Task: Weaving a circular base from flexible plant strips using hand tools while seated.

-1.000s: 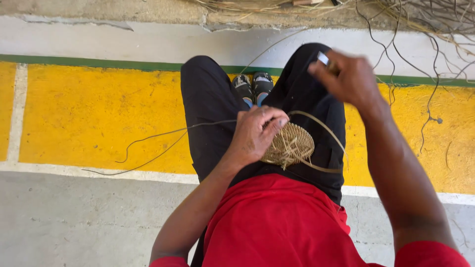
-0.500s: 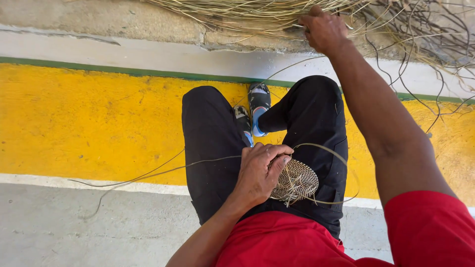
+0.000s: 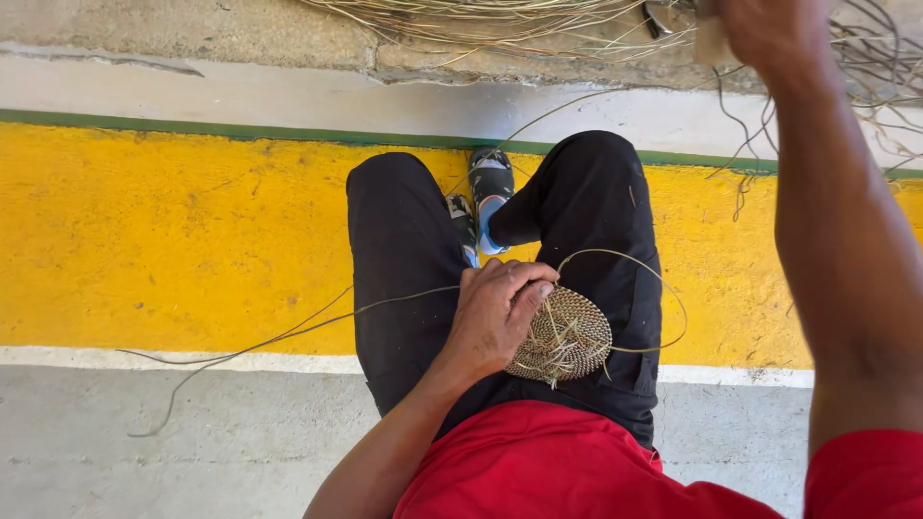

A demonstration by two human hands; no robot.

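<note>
Long loose strand (image 3: 288,336) trails left across yellow floor band (image 3: 173,240); left hand (image 3: 495,312) on lap, fingers curled around edge of round woven disc (image 3: 567,334); disc rests on black trousers (image 3: 404,250); right hand (image 3: 769,29) raised at fibre pile (image 3: 500,19), finger state cannot tell

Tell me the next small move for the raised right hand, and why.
Probably draw one fibre from the pale straw bundle down to the lap: the right hand is up at that bundle, while the left hand pins the round woven straw disc, its strands loose.
</note>
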